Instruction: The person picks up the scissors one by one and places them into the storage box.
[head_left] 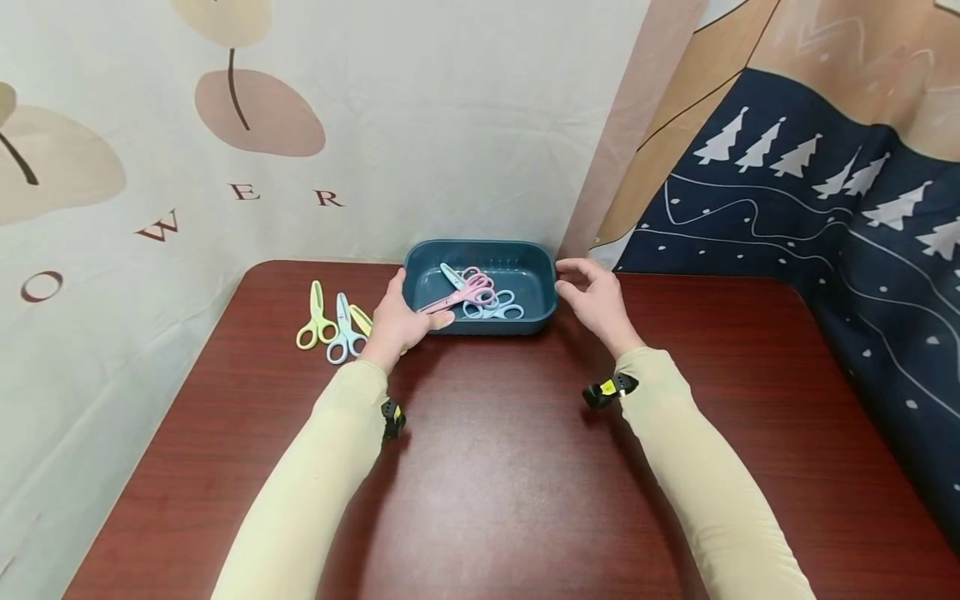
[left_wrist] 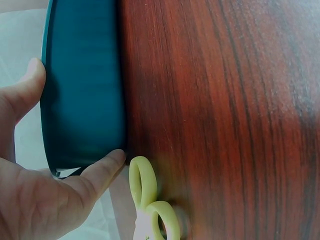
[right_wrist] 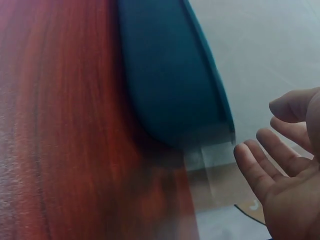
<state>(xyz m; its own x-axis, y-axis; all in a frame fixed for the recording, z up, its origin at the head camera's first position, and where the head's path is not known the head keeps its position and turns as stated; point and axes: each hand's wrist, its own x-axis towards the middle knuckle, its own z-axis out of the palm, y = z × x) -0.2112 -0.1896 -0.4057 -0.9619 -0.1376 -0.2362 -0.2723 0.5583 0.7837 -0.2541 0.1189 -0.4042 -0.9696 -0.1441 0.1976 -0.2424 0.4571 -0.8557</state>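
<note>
A dark teal plastic bin stands at the table's back edge, with pink scissors and light blue scissors lying inside. My left hand grips the bin's left end, thumb over the front rim and fingers along the side. In the left wrist view the thumb is on the rim and a finger touches the bin's lower corner. Beside the bin's right end is my right hand, its fingers loosely spread. The right wrist view shows those fingers just off the bin wall, gripping nothing.
Left of the bin lie yellow-green scissors, light blue scissors and a yellow pair partly hidden by my left hand. A printed cloth hangs behind the dark red wooden table.
</note>
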